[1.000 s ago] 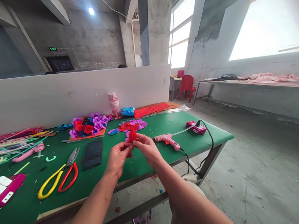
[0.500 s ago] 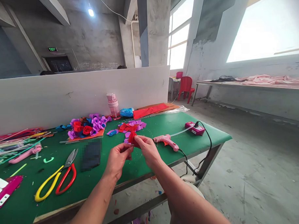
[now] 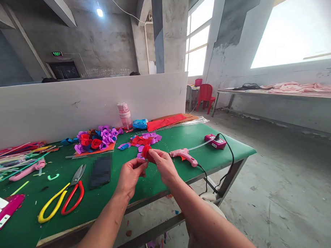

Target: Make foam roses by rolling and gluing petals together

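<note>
Between my fingertips, above the green table (image 3: 194, 132), is a small red paper flower (image 3: 146, 151). My right hand (image 3: 165, 166) pinches its red petals from the right. From the left, my left hand (image 3: 132, 175) has thumb and fingers pressed together just under the bloom, seemingly on its thin stem, which is mostly hidden. Loose red petals (image 3: 141, 140) and purple petals (image 3: 156, 137) lie just beyond my hands. A pink glue gun (image 3: 186, 156) rests on the table beside my right hand, a clear glue stick in its back.
Left of my hands are a blurred dark rectangle (image 3: 100, 171) and scissors (image 3: 75, 181) with yellow and red handles. Finished paper flowers (image 3: 97, 139) are heaped farther back. A pink bottle (image 3: 125, 118) stands by the white partition (image 3: 59, 109). A power strip (image 3: 215, 141) sits at right, its cord hanging over the edge.
The red flower has turned slightly between my fingers. Both hands stay in nearly the same place, and the things on the table have not moved.
</note>
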Tool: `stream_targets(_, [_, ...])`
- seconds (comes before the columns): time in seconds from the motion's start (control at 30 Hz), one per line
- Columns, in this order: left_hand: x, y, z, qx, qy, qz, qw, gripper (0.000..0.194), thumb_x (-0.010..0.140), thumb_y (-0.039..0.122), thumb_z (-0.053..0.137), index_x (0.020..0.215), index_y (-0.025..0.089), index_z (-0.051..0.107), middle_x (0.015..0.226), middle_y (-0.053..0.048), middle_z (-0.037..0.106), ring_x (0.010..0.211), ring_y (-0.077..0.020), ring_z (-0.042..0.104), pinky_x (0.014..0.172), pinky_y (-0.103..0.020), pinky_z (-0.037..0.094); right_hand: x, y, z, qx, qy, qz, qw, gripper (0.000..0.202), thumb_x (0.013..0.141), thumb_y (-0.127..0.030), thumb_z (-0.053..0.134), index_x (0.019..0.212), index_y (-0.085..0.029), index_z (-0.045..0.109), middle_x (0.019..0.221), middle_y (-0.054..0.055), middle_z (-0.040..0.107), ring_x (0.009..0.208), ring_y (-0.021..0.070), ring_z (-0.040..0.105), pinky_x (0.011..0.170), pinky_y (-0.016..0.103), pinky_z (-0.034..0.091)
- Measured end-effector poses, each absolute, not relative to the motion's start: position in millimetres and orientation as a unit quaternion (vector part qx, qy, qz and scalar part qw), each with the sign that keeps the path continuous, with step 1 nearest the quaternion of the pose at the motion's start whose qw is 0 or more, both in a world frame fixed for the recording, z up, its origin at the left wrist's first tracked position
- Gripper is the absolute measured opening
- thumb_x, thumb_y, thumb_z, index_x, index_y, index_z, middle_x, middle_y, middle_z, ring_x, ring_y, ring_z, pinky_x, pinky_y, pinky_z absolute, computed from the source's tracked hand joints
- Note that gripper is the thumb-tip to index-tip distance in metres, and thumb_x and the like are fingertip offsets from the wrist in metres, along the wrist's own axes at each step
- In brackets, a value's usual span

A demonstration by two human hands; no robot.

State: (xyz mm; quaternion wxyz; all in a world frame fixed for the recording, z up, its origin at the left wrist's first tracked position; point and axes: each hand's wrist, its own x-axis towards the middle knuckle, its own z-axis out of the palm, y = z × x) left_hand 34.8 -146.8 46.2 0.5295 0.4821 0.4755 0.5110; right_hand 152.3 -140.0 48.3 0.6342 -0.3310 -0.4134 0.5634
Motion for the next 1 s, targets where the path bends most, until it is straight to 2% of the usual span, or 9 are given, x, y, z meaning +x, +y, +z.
stream_targets(0.13, [34.9,-145.5,45.7,0.474,0.473,0.514,0.536,0.031,0.049,0.037,0.082,0.067,0.014,0.069,0.061,0.001,0.061,0.053,-0.0081,0.046,0.051,-0.021,0.040,152.6,-139.1,46.0,-0.336,-0.394,0.580,0.629,0.027,0.070,-0.042,0.064,0.077,-0.016,0.070,0.075,0.002,0.068,0.072,0.0143,0.058,0.074,0.027,0.043])
stream_targets(0.33, [35.6,-145.0,44.9,0.450,0.466,0.520,0.557,0.035,0.048,0.038,0.083,0.069,0.014,0.070,0.063,0.001,0.061,0.054,-0.0075,0.047,0.053,-0.021,0.041,153.1,-140.8,45.3,-0.301,-0.433,0.599,0.602,0.026,0.061,-0.023,0.068,0.087,-0.019,0.070,0.073,-0.002,0.066,0.065,0.0108,0.054,0.067,0.025,0.040])
stream_targets(0.43, [36.0,-145.1,43.9,0.442,0.461,0.525,0.563,0.037,0.047,0.038,0.084,0.073,0.014,0.071,0.064,0.000,0.061,0.054,-0.0075,0.047,0.053,-0.020,0.041,152.6,-139.7,44.0,-0.287,-0.429,0.611,0.601,0.031,0.058,-0.019,0.067,0.089,-0.019,0.069,0.070,-0.002,0.066,0.063,0.0108,0.055,0.066,0.025,0.040])
stream_targets(0.63, [37.9,-145.3,42.1,0.431,0.460,0.537,0.561,0.037,0.046,0.037,0.085,0.069,0.013,0.069,0.066,0.000,0.062,0.056,-0.0082,0.049,0.053,-0.021,0.043,152.5,-134.3,37.9,-0.291,-0.419,0.611,0.606,0.039,0.058,-0.024,0.072,0.096,-0.018,0.066,0.069,0.000,0.069,0.067,0.0152,0.062,0.072,0.029,0.043])
stream_targets(0.83, [29.5,-146.6,52.6,0.469,0.444,0.496,0.581,0.041,0.054,0.039,0.082,0.084,0.015,0.070,0.079,-0.002,0.065,0.060,-0.0092,0.051,0.055,-0.022,0.045,158.4,-133.0,40.2,-0.302,-0.409,0.592,0.625,0.041,0.057,-0.028,0.077,0.094,-0.017,0.065,0.069,0.001,0.071,0.070,0.0178,0.065,0.075,0.032,0.046])
stream_targets(1.0, [13.2,-139.2,56.5,0.469,0.448,0.520,0.556,0.040,0.058,0.046,0.078,0.079,0.014,0.071,0.074,-0.003,0.065,0.059,-0.0103,0.053,0.055,-0.023,0.044,165.6,-136.1,45.6,-0.265,-0.357,0.670,0.594,0.043,0.055,-0.024,0.082,0.094,-0.016,0.065,0.075,0.002,0.072,0.070,0.0131,0.065,0.077,0.028,0.048])
